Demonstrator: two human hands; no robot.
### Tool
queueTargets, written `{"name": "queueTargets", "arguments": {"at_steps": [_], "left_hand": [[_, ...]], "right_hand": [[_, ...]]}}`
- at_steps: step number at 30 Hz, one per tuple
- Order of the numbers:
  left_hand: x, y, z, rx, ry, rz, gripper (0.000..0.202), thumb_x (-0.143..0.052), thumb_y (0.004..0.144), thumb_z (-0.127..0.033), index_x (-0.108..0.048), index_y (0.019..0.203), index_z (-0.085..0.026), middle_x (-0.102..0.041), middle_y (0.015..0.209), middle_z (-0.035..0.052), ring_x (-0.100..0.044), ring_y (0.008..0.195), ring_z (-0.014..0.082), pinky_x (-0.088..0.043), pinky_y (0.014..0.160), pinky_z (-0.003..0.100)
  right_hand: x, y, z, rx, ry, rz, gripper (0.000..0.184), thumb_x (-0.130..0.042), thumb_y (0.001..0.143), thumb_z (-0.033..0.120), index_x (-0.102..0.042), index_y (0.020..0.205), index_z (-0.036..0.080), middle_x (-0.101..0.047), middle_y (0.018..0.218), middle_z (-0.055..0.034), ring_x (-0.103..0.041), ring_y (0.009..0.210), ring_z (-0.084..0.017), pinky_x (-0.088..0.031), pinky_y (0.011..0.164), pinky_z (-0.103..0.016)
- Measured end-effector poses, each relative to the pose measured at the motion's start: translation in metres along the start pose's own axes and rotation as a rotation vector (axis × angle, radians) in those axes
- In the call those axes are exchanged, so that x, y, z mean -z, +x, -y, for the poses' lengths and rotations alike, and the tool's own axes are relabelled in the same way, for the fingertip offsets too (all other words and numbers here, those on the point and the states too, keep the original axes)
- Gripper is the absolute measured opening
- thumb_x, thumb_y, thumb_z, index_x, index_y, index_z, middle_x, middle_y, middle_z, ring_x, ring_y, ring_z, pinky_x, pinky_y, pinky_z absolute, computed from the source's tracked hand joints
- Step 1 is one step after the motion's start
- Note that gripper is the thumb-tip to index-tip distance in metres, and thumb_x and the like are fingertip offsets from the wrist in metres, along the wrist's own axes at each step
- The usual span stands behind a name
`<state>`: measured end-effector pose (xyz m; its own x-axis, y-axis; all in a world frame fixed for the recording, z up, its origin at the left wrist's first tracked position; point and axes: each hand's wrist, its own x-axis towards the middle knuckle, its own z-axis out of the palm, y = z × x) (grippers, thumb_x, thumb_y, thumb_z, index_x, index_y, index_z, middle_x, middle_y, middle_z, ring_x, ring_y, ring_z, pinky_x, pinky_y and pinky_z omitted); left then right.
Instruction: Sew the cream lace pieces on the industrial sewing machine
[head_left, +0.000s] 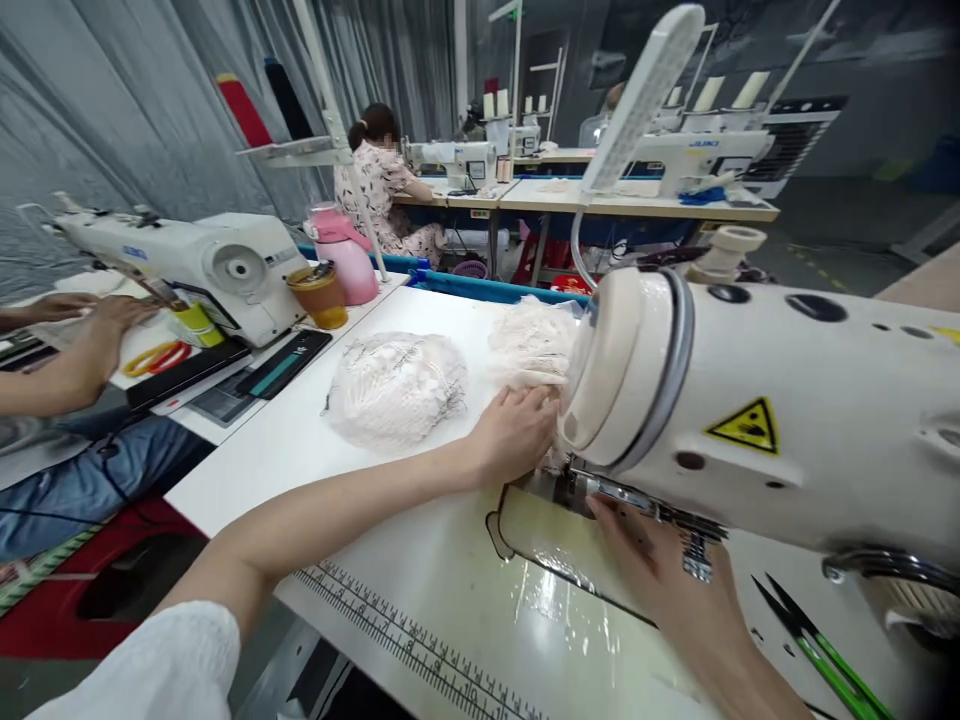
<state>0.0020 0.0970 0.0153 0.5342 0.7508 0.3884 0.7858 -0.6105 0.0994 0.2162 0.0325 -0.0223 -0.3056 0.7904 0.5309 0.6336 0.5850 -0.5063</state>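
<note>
Fingers of the right hand (660, 575) lie open and flat, lower centre, under the sewing machine (787, 420). Left hand (517, 432), mid-frame, presses open fingers on lace (532, 345). It looks light, limp, snag-prone: best held flat near its edges. Another lace pile (397, 388) lies beyond on the worktop (300, 450).

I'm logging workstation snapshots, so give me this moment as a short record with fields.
Left hand: flat on lace piece beside sewing machine
Right hand: on machine bed, fingertips near presser foot
Table: second lace pile, green-handled snips
Nearby: co-worker's hand at neighbouring machine
</note>
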Motion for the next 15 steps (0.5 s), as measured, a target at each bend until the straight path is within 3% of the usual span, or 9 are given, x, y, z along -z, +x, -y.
{"name": "queueTargets", "arguments": {"at_steps": [3, 6, 9, 10, 15], "left_hand": [[0.008, -0.011, 0.008, 0.045, 0.067, -0.002, 0.04, -0.048, 0.09, -0.012, -0.051, 0.129, -0.016, -0.054, 0.136, 0.0099, -0.051, 0.124, 0.026, -0.045, 0.103, 0.044], [0.027, -0.04, 0.023, 0.151, 0.136, -0.041, 0.042, -0.044, 0.093, -0.008, -0.049, 0.132, -0.02, -0.054, 0.138, 0.0059, -0.047, 0.13, 0.0223, -0.037, 0.111, 0.044], [0.043, -0.071, 0.044, 0.328, 0.177, -0.126, 0.036, -0.048, 0.094, -0.019, -0.051, 0.129, -0.01, -0.052, 0.137, 0.0177, -0.044, 0.131, 0.0339, -0.038, 0.106, 0.057], [0.047, -0.079, 0.05, 0.367, 0.172, -0.147, 0.033, -0.051, 0.094, -0.022, -0.055, 0.124, -0.01, -0.054, 0.134, 0.0184, -0.047, 0.128, 0.0354, -0.041, 0.102, 0.057], [0.059, -0.098, 0.068, 0.459, 0.022, -0.237, 0.021, -0.046, 0.098, -0.031, -0.064, 0.098, -0.019, -0.066, 0.116, 0.0053, -0.06, 0.109, 0.0244, -0.049, 0.092, 0.042]], "right_hand": [[0.003, 0.001, 0.001, 0.0, -0.016, 0.01, 0.023, -0.053, 0.09, 0.035, -0.07, 0.078, 0.026, -0.073, 0.071, -0.0027, -0.069, 0.062, -0.019, -0.056, 0.057, -0.028], [0.006, 0.003, 0.003, 0.0, -0.046, 0.045, 0.028, -0.048, 0.091, 0.038, -0.071, 0.079, 0.027, -0.074, 0.076, -0.0038, -0.069, 0.065, -0.02, -0.056, 0.058, -0.029], [0.004, 0.004, 0.006, -0.057, 0.002, 0.029, 0.026, -0.049, 0.09, 0.04, -0.07, 0.085, 0.027, -0.075, 0.082, -0.0045, -0.071, 0.071, -0.021, -0.058, 0.067, -0.032], [0.001, 0.003, 0.007, -0.073, 0.022, 0.003, 0.026, -0.049, 0.09, 0.041, -0.07, 0.085, 0.027, -0.075, 0.081, -0.0045, -0.071, 0.071, -0.021, -0.058, 0.067, -0.032], [-0.015, -0.005, 0.001, -0.122, 0.066, -0.085, 0.025, -0.049, 0.09, 0.044, -0.068, 0.09, 0.027, -0.075, 0.084, -0.0047, -0.071, 0.071, -0.021, -0.058, 0.066, -0.033]]}}
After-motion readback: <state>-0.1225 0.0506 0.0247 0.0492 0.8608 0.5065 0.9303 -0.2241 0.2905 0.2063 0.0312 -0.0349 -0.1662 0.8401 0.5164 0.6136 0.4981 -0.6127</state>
